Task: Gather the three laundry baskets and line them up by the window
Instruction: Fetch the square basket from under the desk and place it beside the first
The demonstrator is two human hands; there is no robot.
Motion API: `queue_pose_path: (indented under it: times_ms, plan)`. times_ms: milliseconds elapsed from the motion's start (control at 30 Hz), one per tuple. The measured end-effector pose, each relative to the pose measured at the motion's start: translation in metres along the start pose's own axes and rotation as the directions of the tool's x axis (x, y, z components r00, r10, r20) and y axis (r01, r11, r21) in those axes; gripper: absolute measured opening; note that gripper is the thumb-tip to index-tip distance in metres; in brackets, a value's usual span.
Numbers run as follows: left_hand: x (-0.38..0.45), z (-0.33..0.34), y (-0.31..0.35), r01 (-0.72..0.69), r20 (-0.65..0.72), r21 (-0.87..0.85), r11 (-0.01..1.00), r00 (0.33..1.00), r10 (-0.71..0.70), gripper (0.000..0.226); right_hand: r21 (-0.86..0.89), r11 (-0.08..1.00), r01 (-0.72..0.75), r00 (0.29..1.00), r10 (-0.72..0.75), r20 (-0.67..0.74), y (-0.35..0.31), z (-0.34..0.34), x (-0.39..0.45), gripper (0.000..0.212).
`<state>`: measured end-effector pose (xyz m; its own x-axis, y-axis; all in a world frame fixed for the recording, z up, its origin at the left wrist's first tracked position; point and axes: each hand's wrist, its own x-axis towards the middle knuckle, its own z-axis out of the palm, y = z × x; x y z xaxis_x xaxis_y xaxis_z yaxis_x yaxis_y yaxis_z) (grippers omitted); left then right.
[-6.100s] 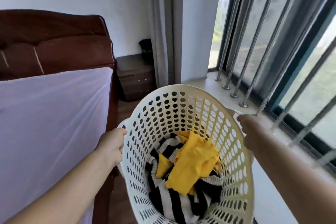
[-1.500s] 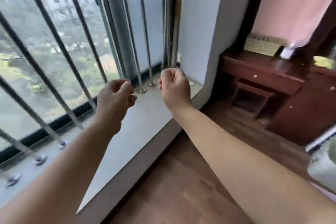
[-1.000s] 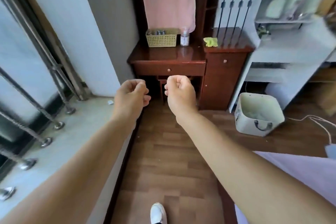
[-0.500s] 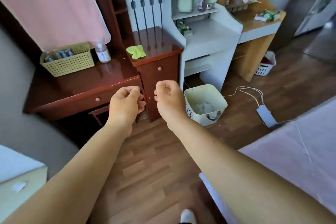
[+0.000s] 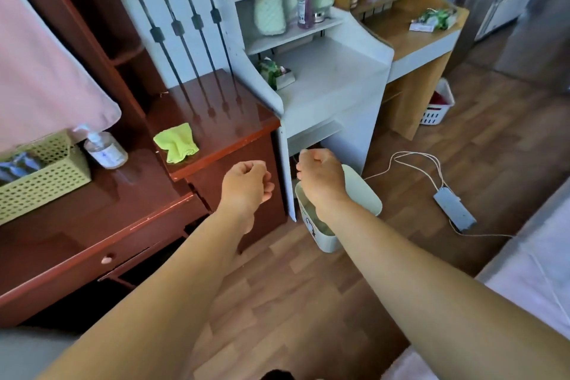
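My left hand (image 5: pixel 246 187) and my right hand (image 5: pixel 320 177) are both held out in front of me as loose fists with nothing in them. A small white perforated basket (image 5: pixel 436 108) with something red inside stands on the floor under the light wooden desk (image 5: pixel 422 28) at the far right, well beyond my hands. A cream bin (image 5: pixel 364 191) sits on the floor below my right wrist, partly hidden by my arm. The window is out of view.
A dark red desk (image 5: pixel 117 203) carries a green mesh basket (image 5: pixel 40 176), a pump bottle (image 5: pixel 103 149) and a yellow-green cloth (image 5: pixel 177 142). A white shelf unit (image 5: pixel 327 80) stands beside it. A power strip (image 5: pixel 455 213) with cables lies on the wood floor. The bed (image 5: pixel 530 271) edges in at the right.
The view has swung away from the window and across the room to the desks. My fists stay closed and empty; the basket with striped and yellow clothes is no longer held or seen.
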<state>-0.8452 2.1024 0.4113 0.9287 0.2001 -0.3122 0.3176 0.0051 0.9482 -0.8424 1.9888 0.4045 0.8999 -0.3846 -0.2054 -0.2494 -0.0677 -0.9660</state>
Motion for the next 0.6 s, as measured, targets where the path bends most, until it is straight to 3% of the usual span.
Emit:
queue_pose_path:
  times_ms: [133,367,600]
  plan:
    - [0.060,0.049,0.009,0.035,0.095,0.012,0.999,0.995,-0.036,0.015,-0.002,0.999,-0.042,0.999,0.042,-0.011,-0.003,0.001,0.071,0.015]
    - [0.167,0.134,0.029,0.079,0.264,0.043,0.996,0.961,-0.088,0.017,-0.020,0.998,-0.051,0.992,0.049,-0.118,-0.012,-0.002,0.191,0.017]
    - [0.232,0.192,0.029,0.165,0.333,0.108,0.980,0.923,-0.192,0.025,-0.049,0.988,-0.143,0.970,0.131,-0.203,-0.007,-0.024,0.270,0.018]
